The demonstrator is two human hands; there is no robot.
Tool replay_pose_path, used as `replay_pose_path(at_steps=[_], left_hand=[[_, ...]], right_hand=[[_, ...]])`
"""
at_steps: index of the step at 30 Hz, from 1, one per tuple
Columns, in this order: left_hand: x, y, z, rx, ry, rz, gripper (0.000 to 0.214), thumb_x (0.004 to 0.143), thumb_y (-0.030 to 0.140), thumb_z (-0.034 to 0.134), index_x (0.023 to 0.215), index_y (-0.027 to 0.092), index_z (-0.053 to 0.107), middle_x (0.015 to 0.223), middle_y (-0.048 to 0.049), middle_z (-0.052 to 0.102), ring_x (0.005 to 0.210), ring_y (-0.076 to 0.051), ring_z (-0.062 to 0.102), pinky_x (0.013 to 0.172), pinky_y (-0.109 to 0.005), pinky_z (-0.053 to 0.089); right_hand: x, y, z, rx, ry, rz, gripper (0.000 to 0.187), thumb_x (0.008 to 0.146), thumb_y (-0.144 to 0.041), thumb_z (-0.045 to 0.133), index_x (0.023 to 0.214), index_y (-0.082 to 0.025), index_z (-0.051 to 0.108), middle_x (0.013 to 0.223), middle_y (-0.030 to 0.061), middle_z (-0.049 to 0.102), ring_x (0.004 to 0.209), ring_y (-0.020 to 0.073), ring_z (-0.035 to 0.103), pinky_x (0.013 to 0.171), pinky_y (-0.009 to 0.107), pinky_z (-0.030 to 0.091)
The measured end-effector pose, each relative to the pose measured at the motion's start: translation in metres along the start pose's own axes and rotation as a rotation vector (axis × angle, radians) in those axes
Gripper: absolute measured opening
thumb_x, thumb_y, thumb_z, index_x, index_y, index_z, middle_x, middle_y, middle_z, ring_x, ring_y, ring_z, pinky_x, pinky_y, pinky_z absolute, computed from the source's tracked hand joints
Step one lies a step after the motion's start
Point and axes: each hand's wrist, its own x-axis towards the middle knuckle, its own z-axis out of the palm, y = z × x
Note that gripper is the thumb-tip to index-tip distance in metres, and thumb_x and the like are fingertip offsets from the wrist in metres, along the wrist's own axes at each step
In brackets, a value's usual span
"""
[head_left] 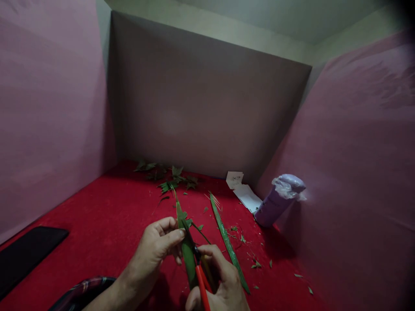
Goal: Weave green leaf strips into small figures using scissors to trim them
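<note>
My left hand (158,244) pinches a long green leaf (189,259) between thumb and fingers, its narrow tip pointing away from me. In my right hand (223,276) are scissors with red handles (202,285), the fingers closed round them. The dark blades lie along the leaf's right side, close to my left thumb; whether they are parted I cannot tell. A second long green leaf (227,242) rests on the red cloth to the right of my hands. Just beyond the held leaf lies a small leafy stem (198,229).
Lobed green leaves (177,175) lie at the back of the red cloth (123,207). White papers (247,197) and a purple cylindrical container (275,207) topped with clear plastic stand at the right. Leaf scraps (256,263) are scattered nearby. A black flat object (32,255) lies at the left.
</note>
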Motion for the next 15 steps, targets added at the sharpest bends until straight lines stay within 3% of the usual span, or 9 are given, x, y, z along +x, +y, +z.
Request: replay_pose_path(at_steps=[9, 15], left_hand=[[-0.002, -0.003, 0.006, -0.005, -0.047, -0.052, 0.018, 0.063, 0.027, 0.067, 0.061, 0.014, 0.054, 0.047, 0.0001, 0.058, 0.04, -0.011, 0.049, 0.041, -0.023, 0.042], [-0.001, -0.009, 0.005, 0.015, -0.059, -0.037, 0.017, 0.065, 0.026, 0.066, 0.063, 0.014, 0.054, 0.049, 0.0002, 0.058, 0.04, -0.01, 0.049, 0.041, -0.022, 0.042]], right_hand=[[0.001, 0.003, 0.003, 0.099, 0.003, 0.009, 0.047, 0.06, -0.054, 0.069, 0.09, -0.02, 0.057, 0.053, -0.003, 0.058, 0.04, 0.0086, 0.035, 0.036, 0.019, 0.028], [-0.001, 0.011, 0.006, 0.081, 0.01, 0.045, 0.047, 0.061, -0.056, 0.066, 0.088, -0.019, 0.056, 0.051, -0.0046, 0.051, 0.042, 0.0095, 0.035, 0.037, 0.019, 0.028]])
